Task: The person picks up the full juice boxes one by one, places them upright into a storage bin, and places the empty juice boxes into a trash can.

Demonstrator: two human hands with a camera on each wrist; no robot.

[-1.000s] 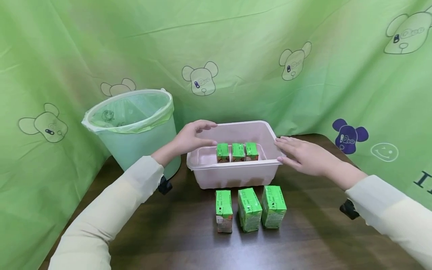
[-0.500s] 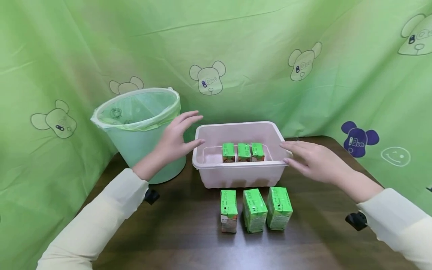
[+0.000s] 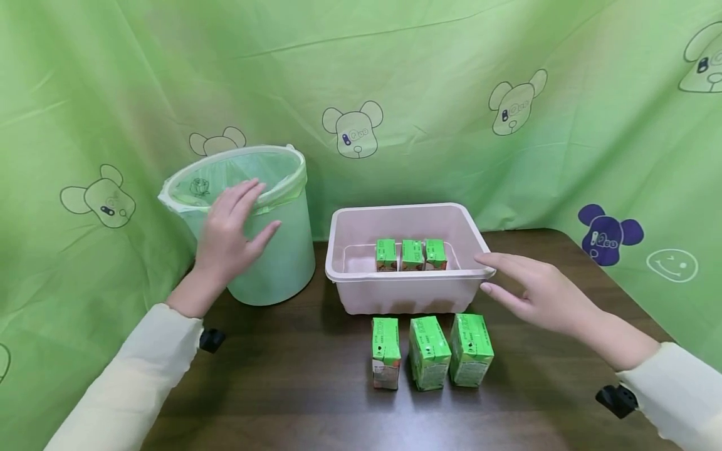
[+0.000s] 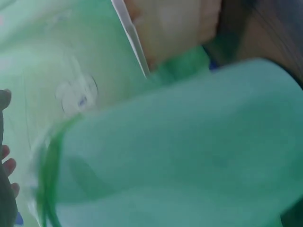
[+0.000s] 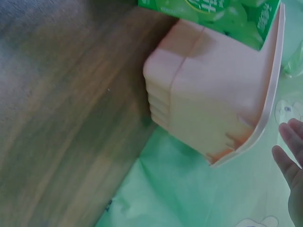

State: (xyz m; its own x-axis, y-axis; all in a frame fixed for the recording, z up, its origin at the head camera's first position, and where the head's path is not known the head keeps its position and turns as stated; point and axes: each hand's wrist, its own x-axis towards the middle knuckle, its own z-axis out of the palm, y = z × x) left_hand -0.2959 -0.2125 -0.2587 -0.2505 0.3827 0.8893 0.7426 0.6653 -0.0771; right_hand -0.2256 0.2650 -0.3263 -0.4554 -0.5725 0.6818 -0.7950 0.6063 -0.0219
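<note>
In the head view my left hand (image 3: 228, 235) holds nothing, fingers extended and thumb apart, overlapping the front of a pale green trash bin (image 3: 273, 263). My right hand (image 3: 541, 291) is also bare, its fingertips right at the right rim of a pale pink plastic tub (image 3: 412, 294). Three small green drink cartons (image 3: 412, 252) stand in a row inside the tub. Three more drink cartons (image 3: 430, 354) stand upright on the table in front of it. In the right wrist view, one green carton (image 5: 222, 14) appears near the tub's side, with my fingers at the right edge.
A clear liner bag (image 3: 287, 191) is folded over the bin's rim. The dark wooden table (image 3: 304, 388) carries bin, tub and cartons. A green curtain (image 3: 417, 75) with printed bear heads hangs behind and on both sides.
My left hand has moved left, away from the tub's left side, to in front of the bin. My right hand has drawn slightly right and down. The cartons have kept their places.
</note>
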